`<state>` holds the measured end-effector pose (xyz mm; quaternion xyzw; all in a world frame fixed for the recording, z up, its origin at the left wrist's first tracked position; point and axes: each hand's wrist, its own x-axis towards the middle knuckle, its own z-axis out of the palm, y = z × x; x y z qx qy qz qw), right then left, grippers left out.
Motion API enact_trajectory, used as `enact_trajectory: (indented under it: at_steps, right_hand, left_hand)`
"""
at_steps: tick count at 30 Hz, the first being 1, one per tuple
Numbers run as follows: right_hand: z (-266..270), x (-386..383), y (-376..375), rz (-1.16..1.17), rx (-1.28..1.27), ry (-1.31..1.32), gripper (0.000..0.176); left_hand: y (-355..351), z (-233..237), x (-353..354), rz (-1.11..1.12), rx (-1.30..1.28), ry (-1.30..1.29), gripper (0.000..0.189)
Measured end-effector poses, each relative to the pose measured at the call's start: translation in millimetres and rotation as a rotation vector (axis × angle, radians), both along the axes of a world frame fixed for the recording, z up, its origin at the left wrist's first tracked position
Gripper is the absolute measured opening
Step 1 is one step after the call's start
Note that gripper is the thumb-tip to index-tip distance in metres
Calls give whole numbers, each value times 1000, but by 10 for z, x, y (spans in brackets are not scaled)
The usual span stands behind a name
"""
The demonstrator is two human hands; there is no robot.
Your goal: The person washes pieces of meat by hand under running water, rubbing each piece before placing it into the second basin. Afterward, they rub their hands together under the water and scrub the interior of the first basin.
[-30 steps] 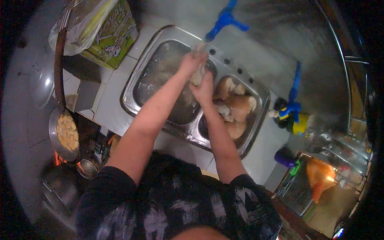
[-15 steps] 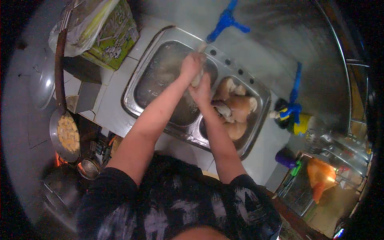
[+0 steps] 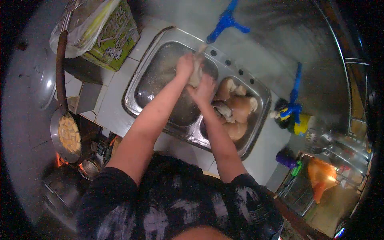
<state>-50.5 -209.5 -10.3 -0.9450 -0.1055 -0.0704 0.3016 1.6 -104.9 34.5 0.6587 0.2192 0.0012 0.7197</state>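
Both my hands are over a steel double sink point(image 3: 132, 102), under a blue tap point(image 3: 225, 21). My left hand point(image 3: 185, 65) and my right hand point(image 3: 205, 90) are closed on a pale piece of raw chicken point(image 3: 196, 73) held between them above the left basin. The right basin holds several more pale chicken pieces point(image 3: 236, 108). Water and the left basin's bottom are dim and hard to read.
A frying pan point(image 3: 67, 134) with yellow food sits at the left over a stove flame. A green box point(image 3: 108, 38) with a plastic bag stands at the back left. Blue-and-yellow bottles point(image 3: 294, 116) and a purple item point(image 3: 286, 159) stand at the right; an orange thing point(image 3: 320, 176) lies lower right.
My left hand has slid a little to the left and down along the chicken piece; my right hand stays close under it. Nothing else has moved.
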Motion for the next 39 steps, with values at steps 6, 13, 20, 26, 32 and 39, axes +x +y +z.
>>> enact_trajectory:
  at_steps: [6,13,20,26,32,39]
  right_hand:
    - [-2,430,36,8,-155,-76,73]
    - [51,557,335,48,99,-20,70]
    - [12,404,439,32,79,-201,57]
    - [7,333,404,-23,61,-167,51]
    - [35,342,402,-84,101,-147,64]
    - [65,558,262,86,665,116,82]
  left_hand:
    - [-33,-243,200,-108,-14,-183,36]
    - [126,9,283,-7,462,-111,41]
    - [83,-137,245,22,438,-287,36]
    - [20,-163,212,41,526,-343,35]
    - [143,-138,273,-41,581,-191,24]
    - [252,70,117,-185,-410,86,53]
